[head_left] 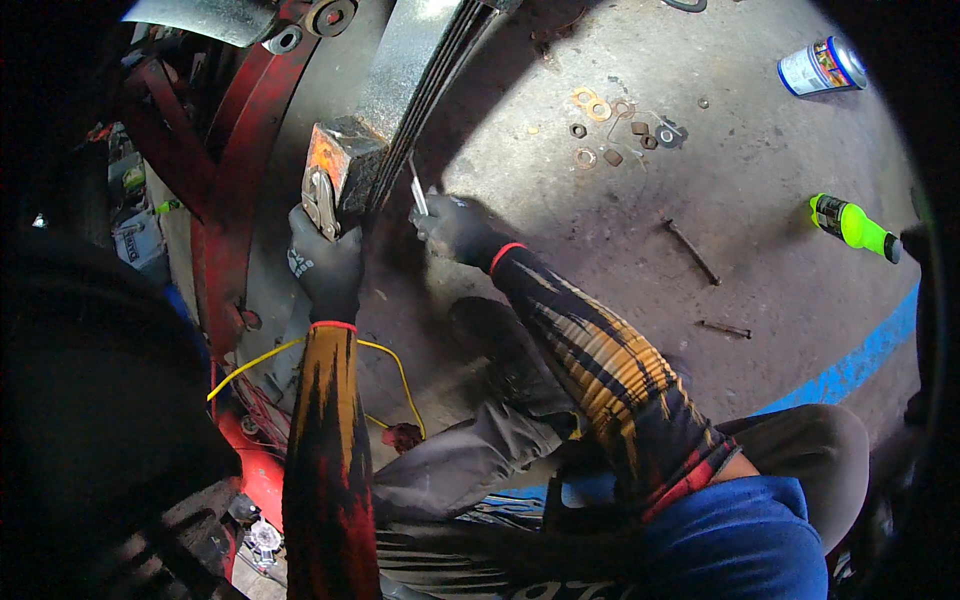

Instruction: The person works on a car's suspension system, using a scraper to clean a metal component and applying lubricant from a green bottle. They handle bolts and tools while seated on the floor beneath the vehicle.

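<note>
My left hand, in a dark glove, is closed around a pair of locking pliers. The pliers' head lies against the orange, worn end of a square metal block. Whether the jaws bite on it, I cannot tell. Just right of the block, my gloved right hand is closed on a slim silver tool that points up and away. Its kind does not show clearly. Between the hands runs a stack of long dark metal strips, beside a grey metal beam.
A red metal frame rises on the left. On the concrete floor to the right lie several washers and nuts, a long bolt, a shorter one, a spray can and a green bottle. A yellow cord loops below my left hand.
</note>
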`<state>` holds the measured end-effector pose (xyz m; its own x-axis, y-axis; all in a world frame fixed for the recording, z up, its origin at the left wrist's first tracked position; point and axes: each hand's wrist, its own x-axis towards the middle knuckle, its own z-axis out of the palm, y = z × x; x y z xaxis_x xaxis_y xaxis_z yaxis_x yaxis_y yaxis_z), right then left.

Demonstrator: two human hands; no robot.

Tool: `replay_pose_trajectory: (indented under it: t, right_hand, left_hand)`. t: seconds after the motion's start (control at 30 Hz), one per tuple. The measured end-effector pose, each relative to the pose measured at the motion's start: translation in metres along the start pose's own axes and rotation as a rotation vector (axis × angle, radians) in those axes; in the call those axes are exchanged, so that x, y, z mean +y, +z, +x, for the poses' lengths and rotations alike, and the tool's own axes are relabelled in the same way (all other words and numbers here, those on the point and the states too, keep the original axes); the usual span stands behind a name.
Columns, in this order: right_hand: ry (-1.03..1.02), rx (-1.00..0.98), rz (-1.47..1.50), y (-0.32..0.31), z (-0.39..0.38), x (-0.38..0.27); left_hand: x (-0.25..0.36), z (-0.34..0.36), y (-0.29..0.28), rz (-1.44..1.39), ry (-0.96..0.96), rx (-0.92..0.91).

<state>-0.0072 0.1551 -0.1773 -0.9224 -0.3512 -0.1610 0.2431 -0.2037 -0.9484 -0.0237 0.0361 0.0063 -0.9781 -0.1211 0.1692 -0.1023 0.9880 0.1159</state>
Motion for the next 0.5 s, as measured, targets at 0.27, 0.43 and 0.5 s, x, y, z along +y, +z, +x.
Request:
replay_pose_trajectory:
  t: [0.27, 0.43, 0.5]
  right_hand:
    - [0.004, 0.313, -0.107, 0.074, 0.021, -0.006]
    - [-0.035, 0.358, -0.239, 0.078, 0.022, -0.006]
    - [0.060, 0.217, -0.037, 0.064, 0.022, -0.004]
  left_hand:
    - [0.000, 0.002, 0.004, -0.117, -0.050, -0.036]
    - [0.000, 0.003, 0.004, -0.111, -0.038, -0.038]
    - [0.000, 0.003, 0.004, -0.068, -0.030, -0.029]
